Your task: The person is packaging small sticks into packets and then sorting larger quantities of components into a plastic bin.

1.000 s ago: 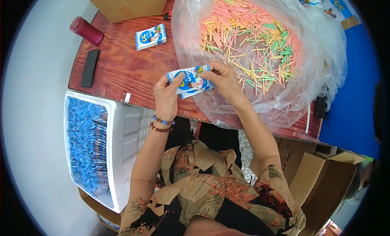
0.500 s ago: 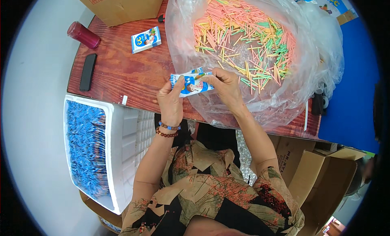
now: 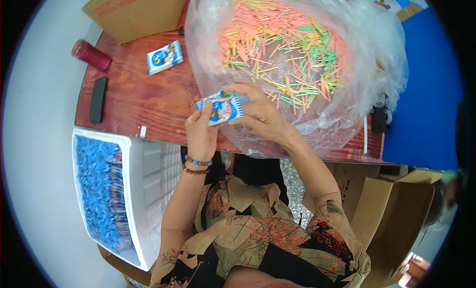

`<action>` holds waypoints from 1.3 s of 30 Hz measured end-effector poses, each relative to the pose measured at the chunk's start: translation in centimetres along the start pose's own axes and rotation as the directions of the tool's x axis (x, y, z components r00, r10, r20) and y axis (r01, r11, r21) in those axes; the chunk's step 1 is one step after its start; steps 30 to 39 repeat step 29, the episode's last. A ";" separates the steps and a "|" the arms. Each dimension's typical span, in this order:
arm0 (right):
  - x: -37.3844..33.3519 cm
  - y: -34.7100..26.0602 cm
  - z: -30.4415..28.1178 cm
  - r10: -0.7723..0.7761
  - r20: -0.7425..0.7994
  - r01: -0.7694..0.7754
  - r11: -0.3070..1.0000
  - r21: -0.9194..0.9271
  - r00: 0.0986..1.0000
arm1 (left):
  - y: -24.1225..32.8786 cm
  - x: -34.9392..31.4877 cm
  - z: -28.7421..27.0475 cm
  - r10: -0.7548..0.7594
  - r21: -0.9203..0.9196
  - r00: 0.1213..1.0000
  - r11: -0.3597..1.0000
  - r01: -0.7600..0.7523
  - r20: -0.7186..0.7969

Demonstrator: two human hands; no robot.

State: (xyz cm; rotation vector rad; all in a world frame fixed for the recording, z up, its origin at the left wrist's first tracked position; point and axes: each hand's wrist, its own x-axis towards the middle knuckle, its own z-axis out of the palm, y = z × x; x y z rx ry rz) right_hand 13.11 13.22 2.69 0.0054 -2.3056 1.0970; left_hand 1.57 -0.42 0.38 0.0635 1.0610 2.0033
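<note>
Over the near edge of the table, my left hand (image 3: 200, 136) pinches the left end of a small blue-and-white candy packet (image 3: 225, 109), thumb on top. My right hand (image 3: 265, 117) closes around the packet's right end, thumb at the lower edge and fingers passing behind the top. A striped blue edge shows behind the packet at my right fingers; whether it belongs to a second packet I cannot tell. Just beyond my hands, a large clear plastic bag (image 3: 210, 55) lies open with many thin pink, yellow and green candy sticks (image 3: 297, 32) in it.
Another blue-and-white packet (image 3: 165, 58) lies on the table (image 3: 144, 99), near a dark red cylinder (image 3: 91, 55), a black oblong case (image 3: 98, 100) and a cardboard box (image 3: 136, 15). A white foam box (image 3: 130, 189) full of packets stands at left; an open carton (image 3: 396, 213) at right.
My right hand has shifted from pinching the packet's top right corner to wrapping its right end, fingers behind. The packet has tilted. The whole view has shifted slightly.
</note>
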 end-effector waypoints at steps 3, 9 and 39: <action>-0.6 0.3 -1.0 0.050 -0.023 -0.048 0.996 0.081 0.998 | -0.5 -0.4 0.3 0.029 0.049 1.000 0.998 -0.029 -0.003; -2.3 6.9 -8.7 0.464 -0.302 -0.489 0.872 -0.006 0.832 | -1.0 0.1 -1.7 0.047 -0.005 0.999 0.999 -0.047 -0.004; -2.1 18.8 -20.1 0.184 0.110 0.050 0.302 -0.952 0.977 | -1.2 0.3 -1.9 0.007 -0.007 0.997 1.000 -0.006 0.078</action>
